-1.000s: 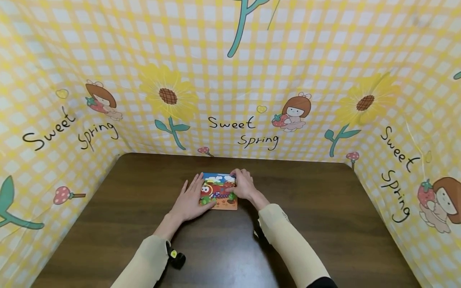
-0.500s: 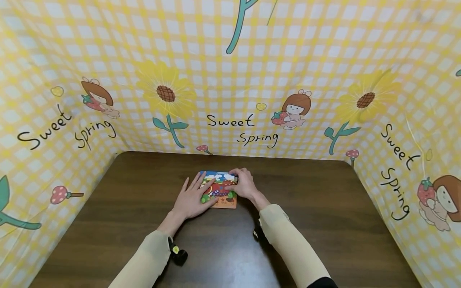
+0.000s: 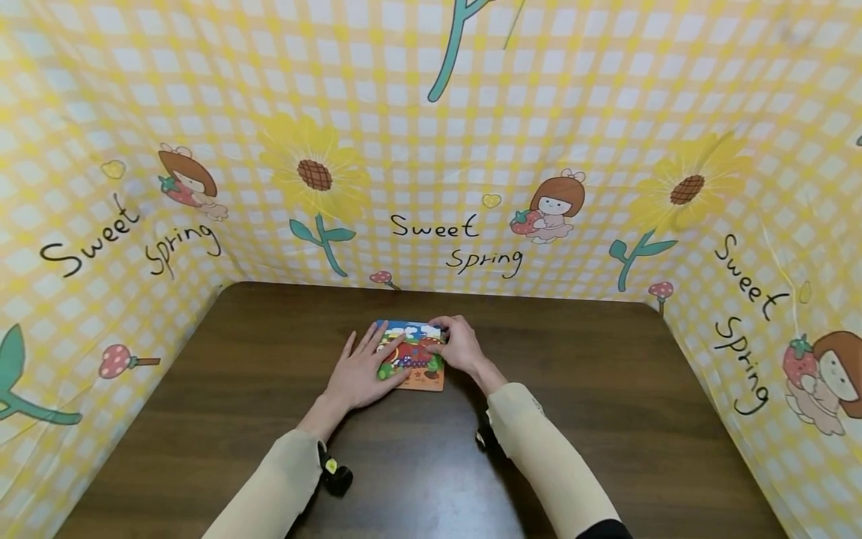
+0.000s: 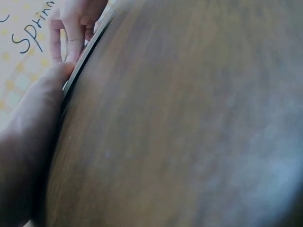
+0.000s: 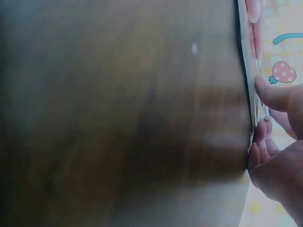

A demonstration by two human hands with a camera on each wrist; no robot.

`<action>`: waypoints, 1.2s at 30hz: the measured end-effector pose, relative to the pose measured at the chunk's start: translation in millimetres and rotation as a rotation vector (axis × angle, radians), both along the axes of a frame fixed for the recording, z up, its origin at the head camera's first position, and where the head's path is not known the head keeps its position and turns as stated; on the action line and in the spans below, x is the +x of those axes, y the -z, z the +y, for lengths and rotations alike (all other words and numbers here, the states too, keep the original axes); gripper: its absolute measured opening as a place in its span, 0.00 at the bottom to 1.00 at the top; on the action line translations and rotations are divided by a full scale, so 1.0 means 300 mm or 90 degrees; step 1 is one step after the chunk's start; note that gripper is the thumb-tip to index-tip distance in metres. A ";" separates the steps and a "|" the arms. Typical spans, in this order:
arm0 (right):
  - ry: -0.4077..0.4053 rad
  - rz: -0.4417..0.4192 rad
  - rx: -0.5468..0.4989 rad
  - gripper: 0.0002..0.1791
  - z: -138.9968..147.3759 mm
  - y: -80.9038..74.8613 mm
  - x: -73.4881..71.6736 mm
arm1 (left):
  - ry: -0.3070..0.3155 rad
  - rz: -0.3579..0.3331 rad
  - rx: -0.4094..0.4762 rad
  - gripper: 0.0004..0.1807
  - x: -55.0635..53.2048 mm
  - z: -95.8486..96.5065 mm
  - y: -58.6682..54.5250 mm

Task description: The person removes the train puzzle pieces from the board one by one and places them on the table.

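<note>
on the table point(image 3: 417, 464): picture board point(image 3: 415, 357), seemingly assembled, edge-fitting perhaps remaining; my left hand point(image 3: 360, 374) flat atop, right hand point(image 3: 461, 345) pinching its edge.

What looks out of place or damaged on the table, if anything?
Nothing stands out. The picture board lies on the table, roughly square with its far edge, and no spill or damage shows. The left hand and right hand cover parts, so I cannot judge those.

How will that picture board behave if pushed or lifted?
Probably stiff: the board shows a thin, straight edge in the left wrist view. Unlikely to roll or tip, as it looks flat. May slide if pushed: the table looks smooth.
</note>
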State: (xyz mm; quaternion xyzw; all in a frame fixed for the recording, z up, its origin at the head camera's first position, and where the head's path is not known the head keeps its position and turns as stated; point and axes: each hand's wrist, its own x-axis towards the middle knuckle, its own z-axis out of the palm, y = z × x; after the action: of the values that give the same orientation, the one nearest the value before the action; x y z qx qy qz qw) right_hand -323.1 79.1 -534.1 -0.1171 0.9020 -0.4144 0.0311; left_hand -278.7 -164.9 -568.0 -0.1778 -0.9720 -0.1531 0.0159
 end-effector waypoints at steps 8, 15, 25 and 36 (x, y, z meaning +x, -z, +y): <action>-0.007 0.016 -0.026 0.22 0.011 -0.004 -0.002 | -0.004 0.005 -0.014 0.45 0.003 0.005 -0.009; 0.009 0.022 -0.074 0.22 0.009 -0.006 0.006 | -0.003 0.010 -0.015 0.45 0.005 0.003 -0.006; 0.011 -0.009 -0.112 0.27 0.017 -0.006 -0.001 | 0.000 0.013 -0.015 0.45 0.005 0.004 -0.013; 0.039 -0.040 -0.167 0.22 0.029 -0.005 -0.013 | -0.002 0.007 -0.010 0.46 0.005 0.005 -0.010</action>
State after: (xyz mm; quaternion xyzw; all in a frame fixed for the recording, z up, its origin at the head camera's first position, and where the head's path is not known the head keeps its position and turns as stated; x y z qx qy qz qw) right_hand -327.1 87.9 -532.7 -0.0796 0.8419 -0.5329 0.0312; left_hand -277.2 -163.5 -564.9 -0.1770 -0.9733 -0.1445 0.0198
